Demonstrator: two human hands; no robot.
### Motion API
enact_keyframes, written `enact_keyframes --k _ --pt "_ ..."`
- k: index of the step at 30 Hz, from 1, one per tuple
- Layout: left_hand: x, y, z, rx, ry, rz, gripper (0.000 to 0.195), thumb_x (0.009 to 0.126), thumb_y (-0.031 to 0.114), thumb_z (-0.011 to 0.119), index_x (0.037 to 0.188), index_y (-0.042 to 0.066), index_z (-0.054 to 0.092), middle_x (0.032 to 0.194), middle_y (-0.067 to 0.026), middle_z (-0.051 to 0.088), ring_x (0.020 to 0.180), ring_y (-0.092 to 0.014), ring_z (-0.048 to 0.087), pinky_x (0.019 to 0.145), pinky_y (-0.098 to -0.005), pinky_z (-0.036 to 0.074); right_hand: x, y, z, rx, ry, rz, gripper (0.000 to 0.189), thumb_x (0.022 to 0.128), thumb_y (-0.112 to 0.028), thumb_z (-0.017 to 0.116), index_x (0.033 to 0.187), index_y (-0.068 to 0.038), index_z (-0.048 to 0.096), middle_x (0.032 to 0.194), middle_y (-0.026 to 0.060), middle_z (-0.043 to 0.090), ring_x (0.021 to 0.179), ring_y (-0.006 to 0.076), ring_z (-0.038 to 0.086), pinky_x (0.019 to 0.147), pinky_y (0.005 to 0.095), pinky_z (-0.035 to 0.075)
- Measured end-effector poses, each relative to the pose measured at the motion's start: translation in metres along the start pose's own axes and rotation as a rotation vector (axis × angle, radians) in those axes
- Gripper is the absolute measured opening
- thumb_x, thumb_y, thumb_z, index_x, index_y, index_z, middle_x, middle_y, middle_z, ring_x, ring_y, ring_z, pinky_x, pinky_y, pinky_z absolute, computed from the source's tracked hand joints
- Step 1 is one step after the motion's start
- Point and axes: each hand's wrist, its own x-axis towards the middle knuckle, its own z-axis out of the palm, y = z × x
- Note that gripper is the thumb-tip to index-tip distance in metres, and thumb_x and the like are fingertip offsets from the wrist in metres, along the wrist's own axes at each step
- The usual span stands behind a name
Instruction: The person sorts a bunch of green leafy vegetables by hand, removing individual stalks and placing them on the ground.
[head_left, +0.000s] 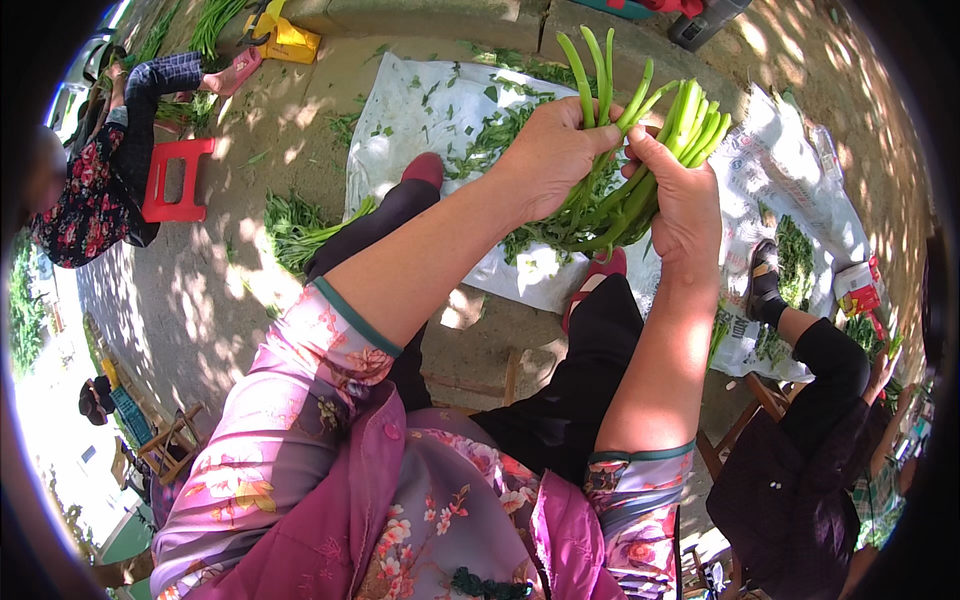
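Note:
Both hands are raised over a white woven plastic sheet (405, 97) on the ground. In my left hand (559, 150) are several green stems (598, 71), pinched between thumb and fingers, their cut ends pointing up. My right hand (679, 187) grips a thicker bunch of leafy green stalks (691, 120), with the pale ends upward. The two hands nearly touch at the thumbs. Below them hang the leaves (600, 225), partly hidden by my wrists. Loose leaves (499, 139) lie scattered over the sheet.
A pile of greens (296, 232) rests by my left leg. At left are a red plastic stool (176, 180), a seated person (82, 195) and a yellow bag (292, 41). At right, another person (810, 435) sits beside a printed woven sack (787, 165) and a red-and-white box (856, 289).

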Motion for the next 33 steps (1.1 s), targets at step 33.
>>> enact_keyframes --k 33 --pt "0.006 0.040 -0.033 -0.194 -0.027 0.112 0.032 0.090 0.017 0.054 0.119 0.005 0.049 0.103 -0.0107 0.060 0.095 -0.022 0.058 0.085 -0.0366 0.047 0.008 -0.011 -0.059 0.746 -0.130 0.090 0.017 0.086 -0.019 0.059 0.092 -0.003 0.053 0.073 0.0083 0.054 0.076 0.0250 0.054 0.082 0.0447 0.045"
